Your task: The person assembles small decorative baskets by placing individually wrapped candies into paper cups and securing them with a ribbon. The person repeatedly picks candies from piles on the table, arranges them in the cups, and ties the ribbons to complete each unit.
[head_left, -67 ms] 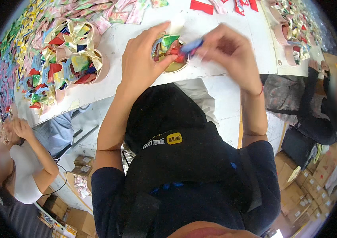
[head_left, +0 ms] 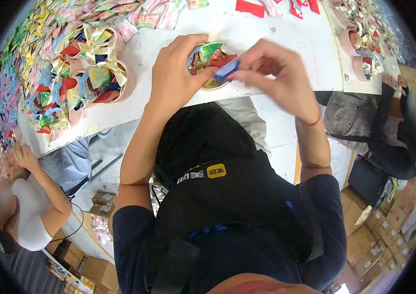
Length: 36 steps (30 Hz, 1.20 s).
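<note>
A small round tub (head_left: 213,88) with a golden rim stands near the table's front edge, filled with shiny wrapped pieces. A green packet (head_left: 210,50) and a red packet (head_left: 221,60) show at its top. My left hand (head_left: 176,73) curves around the tub's left side, its thumb reaching over the front of the contents. Between the thumb and fingers of my right hand (head_left: 281,76) is a small blue wrapped packet (head_left: 226,71), held over the tub's right side. The hand partly hides it.
Filled pink tubs (head_left: 124,88) with cream ribbons stand to the left. Beyond them lie heaps of coloured packets (head_left: 36,29). Red packets (head_left: 250,8) lie at the far side. More tubs (head_left: 361,68) stand right. One person (head_left: 36,206) sits left, another (head_left: 399,127) right.
My right hand has moved slightly left and down, bringing the blue packet closer over the tub. My left hand stays around the tub, its fingers a little lower.
</note>
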### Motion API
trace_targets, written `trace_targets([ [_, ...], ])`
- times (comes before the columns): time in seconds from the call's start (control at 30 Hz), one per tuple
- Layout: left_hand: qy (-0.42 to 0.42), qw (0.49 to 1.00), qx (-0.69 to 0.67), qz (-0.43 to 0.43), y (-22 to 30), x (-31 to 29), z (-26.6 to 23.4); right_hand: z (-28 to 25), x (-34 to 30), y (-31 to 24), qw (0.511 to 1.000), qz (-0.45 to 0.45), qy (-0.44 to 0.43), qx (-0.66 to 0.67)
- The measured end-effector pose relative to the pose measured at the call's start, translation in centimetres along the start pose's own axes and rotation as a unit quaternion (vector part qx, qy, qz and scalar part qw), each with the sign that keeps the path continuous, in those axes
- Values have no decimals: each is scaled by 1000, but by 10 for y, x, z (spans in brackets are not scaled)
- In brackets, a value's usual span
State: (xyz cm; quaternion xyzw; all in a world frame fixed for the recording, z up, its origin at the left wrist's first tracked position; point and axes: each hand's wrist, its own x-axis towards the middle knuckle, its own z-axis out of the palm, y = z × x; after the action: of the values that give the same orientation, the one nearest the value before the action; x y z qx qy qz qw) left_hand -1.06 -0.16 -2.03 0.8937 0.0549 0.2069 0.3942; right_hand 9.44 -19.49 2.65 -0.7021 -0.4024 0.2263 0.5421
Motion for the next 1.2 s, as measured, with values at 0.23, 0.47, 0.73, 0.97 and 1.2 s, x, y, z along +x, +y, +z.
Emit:
trace_targets([
  [0.23,-49,987,-151,-29,-12,-4,-2,31,4,17,953,-111,51,-277],
  [0.47,-76,995,31,-49,14,6,-4,-12,24,23,987,-57,-64,-136],
  [0.73,-70,997,13,-34,11,10,0,-98,79,109,876,-89,136,-454],
  [0.97,-48,998,-28,-6,-2,12,6,-99,58,118,838,-127,168,-503],
  [1.2,-42,999,-32,11,-4,12,8,-48,21,15,996,-8,67,-52],
])
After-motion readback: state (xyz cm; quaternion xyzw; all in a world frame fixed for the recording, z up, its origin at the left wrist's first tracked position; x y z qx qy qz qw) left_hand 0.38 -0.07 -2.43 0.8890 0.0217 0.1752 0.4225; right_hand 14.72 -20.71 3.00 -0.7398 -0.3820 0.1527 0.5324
